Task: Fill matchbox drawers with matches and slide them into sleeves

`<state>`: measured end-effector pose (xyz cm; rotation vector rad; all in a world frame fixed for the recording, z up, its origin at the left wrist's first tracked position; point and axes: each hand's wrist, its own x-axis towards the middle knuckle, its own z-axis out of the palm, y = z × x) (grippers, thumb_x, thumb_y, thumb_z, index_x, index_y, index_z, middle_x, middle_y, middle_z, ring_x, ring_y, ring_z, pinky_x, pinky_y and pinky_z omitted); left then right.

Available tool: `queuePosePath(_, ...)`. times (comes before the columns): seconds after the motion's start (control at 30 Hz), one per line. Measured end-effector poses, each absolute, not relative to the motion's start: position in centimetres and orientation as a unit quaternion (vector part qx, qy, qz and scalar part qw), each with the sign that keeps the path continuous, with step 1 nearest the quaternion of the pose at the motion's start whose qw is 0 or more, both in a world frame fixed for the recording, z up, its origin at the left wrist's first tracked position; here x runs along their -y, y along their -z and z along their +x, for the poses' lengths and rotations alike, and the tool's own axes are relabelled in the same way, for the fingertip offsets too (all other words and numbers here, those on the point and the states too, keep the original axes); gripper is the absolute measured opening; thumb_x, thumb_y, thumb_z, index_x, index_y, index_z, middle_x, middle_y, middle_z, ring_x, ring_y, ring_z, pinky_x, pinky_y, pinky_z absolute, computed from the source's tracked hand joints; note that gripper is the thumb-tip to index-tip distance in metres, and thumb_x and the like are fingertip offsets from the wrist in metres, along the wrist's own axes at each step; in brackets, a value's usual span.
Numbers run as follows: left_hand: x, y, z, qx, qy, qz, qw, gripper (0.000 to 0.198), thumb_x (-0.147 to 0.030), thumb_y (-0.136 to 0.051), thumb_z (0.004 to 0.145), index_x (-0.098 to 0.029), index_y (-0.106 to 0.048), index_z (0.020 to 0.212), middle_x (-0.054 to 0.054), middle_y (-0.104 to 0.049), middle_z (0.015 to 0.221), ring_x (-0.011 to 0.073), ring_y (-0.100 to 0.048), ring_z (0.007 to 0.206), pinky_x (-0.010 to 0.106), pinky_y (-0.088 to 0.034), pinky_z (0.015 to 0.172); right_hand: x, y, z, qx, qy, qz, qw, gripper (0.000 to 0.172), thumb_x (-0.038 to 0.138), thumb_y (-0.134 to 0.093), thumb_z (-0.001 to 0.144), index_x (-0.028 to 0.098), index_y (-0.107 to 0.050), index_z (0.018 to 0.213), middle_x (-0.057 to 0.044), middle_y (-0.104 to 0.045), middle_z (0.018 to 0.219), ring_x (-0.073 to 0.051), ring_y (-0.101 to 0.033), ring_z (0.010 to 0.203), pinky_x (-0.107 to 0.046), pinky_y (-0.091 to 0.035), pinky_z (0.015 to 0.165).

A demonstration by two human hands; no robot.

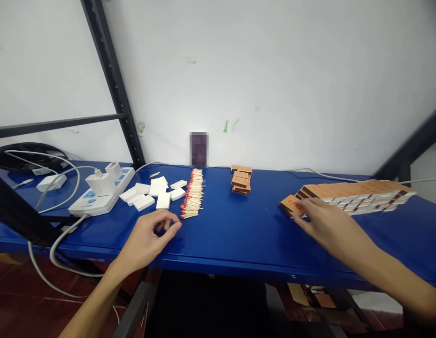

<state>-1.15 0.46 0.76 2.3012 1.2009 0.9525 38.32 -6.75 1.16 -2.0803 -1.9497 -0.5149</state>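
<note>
My left hand (152,234) hovers over the blue table (232,234), fingers curled toward the thumb in a loose pinch with nothing visible in them, just left of the near end of a row of red-tipped matches (193,193). My right hand (321,220) lies with fingers stretched flat on the near left end of a long stack of orange matchbox sleeves (355,193). A smaller pile of orange sleeves (241,180) stands at the back middle. White inner trays (152,192) lie scattered left of the matches.
A white power strip (98,195) with chargers and cables sits at the left. A black shelf post (112,80) slants up behind it. A small dark blurred object (198,149) leans on the wall. Brown floor shows below the table's front edge.
</note>
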Motion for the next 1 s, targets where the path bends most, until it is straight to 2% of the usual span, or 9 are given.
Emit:
queuePosePath(0.1, -0.2, -1.2, -2.3, -0.425, -0.424, 0.771, 0.211, 0.029, -0.038, -0.055, 0.089, -0.017, -0.056, 0.069, -0.002, -0.049, 0.063, 0.0112, -0.043, 0.057, 0.023, -0.036, 0.053, 5.8, -0.5, 37.4, 0.651, 0.213, -0.727, 0.044, 0.032, 0.032, -0.032, 0.095, 0.018, -0.06, 0.085, -0.014, -0.063, 0.091, -0.027, -0.064, 0.069, -0.035, -0.042, 0.057)
queuePosePath(0.27, -0.4, -1.5, -4.4, -0.438, -0.645, 0.625, 0.037, 0.019, -0.031, -0.062, 0.083, -0.019, -0.058, 0.069, -0.004, -0.044, 0.055, 0.0111, -0.039, 0.051, 0.025, -0.029, 0.049, 4.6, -0.2, 37.7, 0.65, 0.228, -0.725, 0.004, 0.033, 0.03, -0.031, 0.096, 0.018, -0.059, 0.085, -0.014, -0.061, 0.097, -0.023, -0.062, 0.068, -0.033, -0.039, 0.055)
queuePosePath(0.43, -1.6, -1.8, -5.2, -0.454, -0.565, 0.68, 0.111, 0.013, -0.032, -0.057, 0.087, -0.02, -0.054, 0.08, -0.003, -0.051, 0.069, 0.0131, -0.047, 0.063, 0.026, -0.037, 0.059, 4.6, -0.6, 37.0, 0.646, 0.262, -0.717, 0.022, 0.029, 0.033, -0.033, 0.096, 0.017, -0.057, 0.093, -0.013, -0.059, 0.092, -0.024, -0.06, 0.069, -0.032, -0.035, 0.052)
queuePosePath(0.6, -2.6, -1.5, -4.6, -0.426, -0.529, 0.706, 0.202, 0.032, -0.032, -0.051, 0.089, -0.022, -0.026, 0.073, -0.005, -0.031, 0.066, 0.012, -0.032, 0.059, 0.025, -0.032, 0.057, 4.2, -1.7, 32.5, 0.686, 0.259, -0.678, 0.059, 0.031, 0.04, -0.037, 0.095, 0.017, -0.058, 0.095, -0.012, -0.061, 0.094, -0.021, -0.06, 0.068, -0.03, -0.033, 0.052)
queuePosePath(0.67, -2.8, -1.2, -4.2, -0.443, -0.51, 0.711, 0.194, 0.031, -0.033, -0.048, 0.09, -0.022, -0.025, 0.073, -0.005, -0.03, 0.066, 0.0117, -0.031, 0.058, 0.024, -0.031, 0.056, 3.2, -2.2, 30.8, 0.717, 0.229, -0.656, 0.052, 0.032, 0.041, -0.037, 0.095, 0.018, -0.059, 0.098, -0.011, -0.062, 0.094, -0.02, -0.06, 0.066, -0.03, -0.035, 0.055)
queuePosePath(0.73, -3.0, -0.9, -3.8, -0.484, -0.457, 0.73, 0.156, 0.026, -0.036, -0.048, 0.091, -0.022, -0.031, 0.076, -0.004, -0.039, 0.069, 0.0128, -0.039, 0.06, 0.024, -0.034, 0.057, 1.6, -2.8, 29.7, 0.734, 0.211, -0.643, 0.061, 0.031, 0.039, -0.039, 0.094, 0.018, -0.059, 0.103, -0.011, -0.063, 0.099, -0.021, -0.061, 0.07, -0.03, -0.037, 0.057)
queuePosePath(0.83, -3.2, -0.4, -3.1, -0.504, -0.349, 0.789, 0.042, 0.016, -0.036, -0.047, 0.092, -0.022, -0.049, 0.099, 0.005, -0.06, 0.102, 0.0231, -0.054, 0.095, 0.035, -0.043, 0.078, -1.5, -3.8, 29.3, 0.745, 0.187, -0.634, 0.094, 0.028, 0.036, -0.04, 0.093, 0.018, -0.06, 0.102, -0.011, -0.064, 0.101, -0.023, -0.061, 0.078, -0.031, -0.039, 0.061)
queuePosePath(0.93, -3.3, 0.0, -2.7, -0.501, -0.252, 0.827, -0.031, 0.034, -0.034, -0.041, 0.095, -0.027, -0.052, 0.126, 0.009, -0.05, 0.139, 0.0322, -0.042, 0.125, 0.051, -0.035, 0.097, -4.2, -4.5, 29.7, 0.744, 0.181, -0.63, 0.13, 0.03, 0.031, -0.037, 0.093, 0.017, -0.061, 0.104, -0.012, -0.065, 0.1, -0.024, -0.06, 0.083, -0.032, -0.04, 0.064)
queuePosePath(1.0, -3.3, 0.2, -2.6, -0.506, -0.214, 0.834, -0.045, 0.038, -0.034, -0.038, 0.097, -0.03, -0.052, 0.132, 0.009, -0.044, 0.147, 0.034, -0.038, 0.13, 0.056, -0.033, 0.099, -5.3, -4.4, 30.0, 0.748, 0.186, -0.625, 0.124, 0.033, 0.028, -0.038, 0.09, 0.016, -0.061, 0.111, -0.013, -0.065, 0.102, -0.026, -0.059, 0.088, -0.035, -0.041, 0.069)
